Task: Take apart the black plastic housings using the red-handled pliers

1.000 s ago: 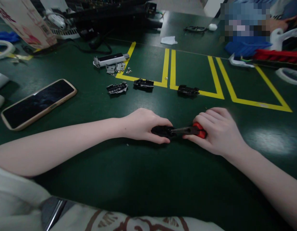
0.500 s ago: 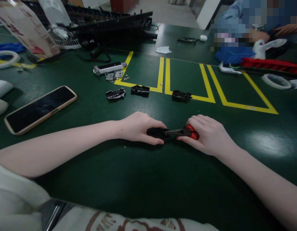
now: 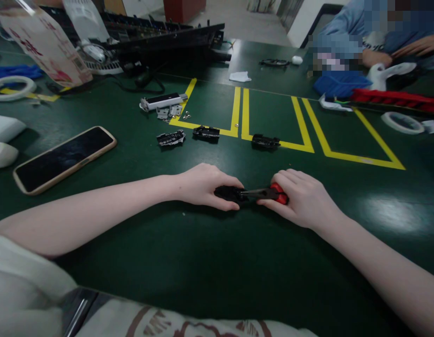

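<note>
Pliers [image 3: 262, 193] grip black part [image 3: 231, 193]; package [image 3: 58, 61] shows red characters [image 3: 23, 42]

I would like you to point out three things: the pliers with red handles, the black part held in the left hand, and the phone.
Pliers [image 3: 268, 192]: head view, on the dark metal head.
Black part [image 3: 228, 192]: head view, on its visible middle.
Phone [image 3: 65, 160]: head view, on the dark screen.
</note>
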Tool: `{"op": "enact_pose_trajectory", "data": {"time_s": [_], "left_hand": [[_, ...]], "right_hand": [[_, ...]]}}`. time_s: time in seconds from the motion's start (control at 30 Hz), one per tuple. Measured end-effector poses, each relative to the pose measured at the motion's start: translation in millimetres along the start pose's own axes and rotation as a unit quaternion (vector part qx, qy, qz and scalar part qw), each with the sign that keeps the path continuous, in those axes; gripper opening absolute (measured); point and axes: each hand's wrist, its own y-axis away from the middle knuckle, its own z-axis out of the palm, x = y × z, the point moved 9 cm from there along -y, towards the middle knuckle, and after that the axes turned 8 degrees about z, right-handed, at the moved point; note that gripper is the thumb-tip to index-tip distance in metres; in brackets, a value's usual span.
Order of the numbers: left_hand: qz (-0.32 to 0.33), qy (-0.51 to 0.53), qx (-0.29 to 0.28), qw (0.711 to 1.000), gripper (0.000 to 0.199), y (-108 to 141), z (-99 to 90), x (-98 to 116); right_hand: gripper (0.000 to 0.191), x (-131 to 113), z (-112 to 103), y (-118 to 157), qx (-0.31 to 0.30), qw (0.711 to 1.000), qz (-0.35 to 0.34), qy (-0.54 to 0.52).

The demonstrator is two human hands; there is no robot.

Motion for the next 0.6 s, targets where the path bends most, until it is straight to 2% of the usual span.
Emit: {"op": "enact_pose_trajectory", "data": {"time_s": [0.2, 0.6], "left_hand": [[-0.014, 0.012, -0.001, 1.0, 0.047, 1.2, -0.6, -1.2], [-0.005, 0.015, 0.0, 1.0, 0.048, -0.8, -0.5, -1.1]], "right_hand": [[0.053, -1.0, -1.2, 0.5, 0.008, 1.0, -0.013, 0.008], [0.046, -4.0, -1.0, 0.4, 0.008, 0.999, -0.032, 0.018]]}}
